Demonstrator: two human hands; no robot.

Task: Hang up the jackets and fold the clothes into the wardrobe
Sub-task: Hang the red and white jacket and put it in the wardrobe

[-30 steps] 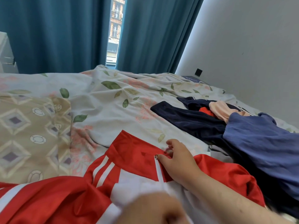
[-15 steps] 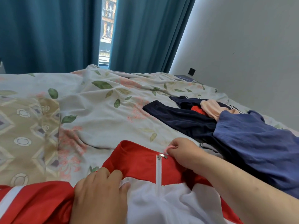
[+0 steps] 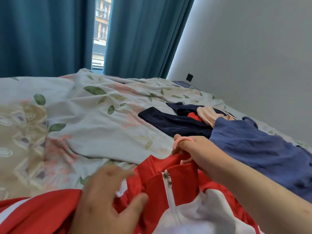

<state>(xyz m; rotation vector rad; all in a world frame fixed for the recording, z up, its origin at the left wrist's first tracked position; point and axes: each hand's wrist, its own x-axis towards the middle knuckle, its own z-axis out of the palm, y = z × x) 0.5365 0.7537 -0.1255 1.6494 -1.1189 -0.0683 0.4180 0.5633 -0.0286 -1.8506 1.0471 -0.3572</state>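
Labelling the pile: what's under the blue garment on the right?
The blue garment overlaps a navy garment and the end of a peach piece. How far they run beneath it, and anything else there, is covered.

We're looking into a bedroom in somebody's home. A bed (image 3: 104,135) is filling the view, its leaf-and-flower cover (image 3: 94,105) lying rumpled across it. Teal curtains (image 3: 42,36) are hanging behind it, parting at a narrow gap where a brick building (image 3: 100,27) is showing outside. Loose clothes (image 3: 253,149) are lying heaped on the bed beside a plain grey wall (image 3: 253,48), which is carrying a small dark socket (image 3: 189,77).
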